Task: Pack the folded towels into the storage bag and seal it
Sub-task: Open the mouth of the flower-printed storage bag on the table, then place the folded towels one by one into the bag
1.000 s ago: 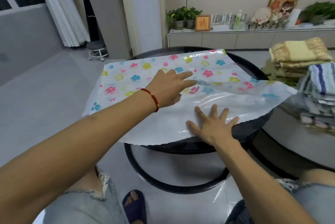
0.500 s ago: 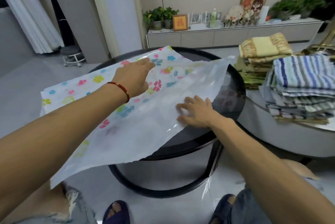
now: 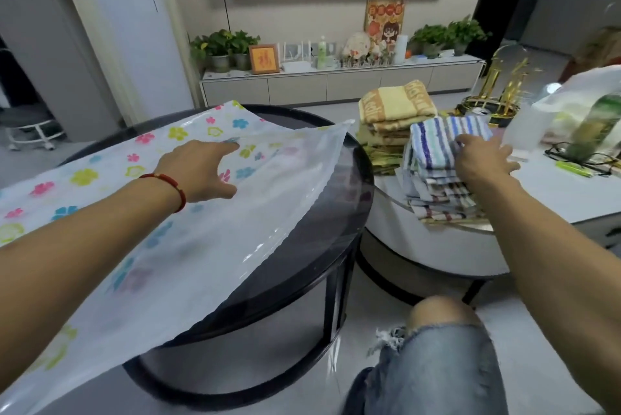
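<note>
A clear storage bag printed with coloured flowers lies flat across the round black table, its left part hanging off the edge. My left hand, with a red bracelet at the wrist, rests on the bag with fingers pointing right. On the white table to the right stand two stacks of folded towels: a blue-striped stack in front and a yellow-brown stack behind. My right hand lies on top of the striped stack with fingers spread; whether it grips a towel is not visible.
The white round table also carries glasses, a green lighter, a plastic bag and a gold ornament under a glass dome. A TV cabinet with plants and frames runs along the far wall. My knee in torn jeans is below the tables.
My right hand left the bag and reached right onto the striped towel stack. The view swung right. My left hand stays on the bag.
</note>
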Action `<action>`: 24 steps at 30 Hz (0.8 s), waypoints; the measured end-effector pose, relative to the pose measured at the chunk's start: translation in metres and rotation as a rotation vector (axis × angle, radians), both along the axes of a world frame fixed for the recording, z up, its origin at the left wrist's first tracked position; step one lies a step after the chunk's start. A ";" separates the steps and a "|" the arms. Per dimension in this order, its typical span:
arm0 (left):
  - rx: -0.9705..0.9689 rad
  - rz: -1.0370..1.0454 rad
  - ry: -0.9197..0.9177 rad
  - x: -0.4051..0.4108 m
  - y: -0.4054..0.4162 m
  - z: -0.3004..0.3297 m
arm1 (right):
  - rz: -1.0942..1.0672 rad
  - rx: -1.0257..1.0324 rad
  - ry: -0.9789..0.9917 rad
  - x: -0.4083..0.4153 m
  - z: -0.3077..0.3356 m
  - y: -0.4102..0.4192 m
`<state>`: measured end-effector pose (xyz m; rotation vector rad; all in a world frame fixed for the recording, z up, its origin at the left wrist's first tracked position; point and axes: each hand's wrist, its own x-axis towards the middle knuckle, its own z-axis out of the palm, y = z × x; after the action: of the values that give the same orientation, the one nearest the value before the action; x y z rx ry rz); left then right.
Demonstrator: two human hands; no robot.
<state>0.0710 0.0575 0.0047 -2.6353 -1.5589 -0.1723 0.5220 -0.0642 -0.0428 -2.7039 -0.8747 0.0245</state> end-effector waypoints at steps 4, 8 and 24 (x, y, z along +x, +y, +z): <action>-0.041 0.010 -0.037 -0.001 0.003 0.001 | -0.007 -0.012 0.047 0.023 -0.002 0.003; -0.067 0.019 -0.043 -0.003 0.007 0.002 | 0.044 0.020 0.130 0.036 0.021 0.003; -0.017 -0.075 -0.006 -0.010 0.010 0.028 | 0.927 0.280 1.326 -0.125 0.062 0.010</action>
<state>0.0611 0.0670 0.0329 -2.7100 -1.4709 -0.1721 0.3971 -0.0539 0.0194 -1.2465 -1.2906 1.4836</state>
